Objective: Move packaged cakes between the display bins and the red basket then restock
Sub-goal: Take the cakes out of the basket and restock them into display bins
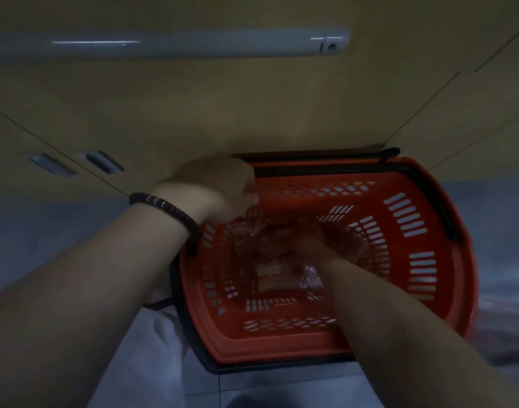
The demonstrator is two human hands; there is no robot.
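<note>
Right hand (pixel 312 241) on packaged cakes (pixel 272 273) in red basket (pixel 454 293), left hand (pixel 215 185) at rim; fingers' grip, labels unclear

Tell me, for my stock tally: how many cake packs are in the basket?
2 discernible: a labelled pack on the basket floor, a second pack behind it by the right hand. Blur may hide more.
</note>
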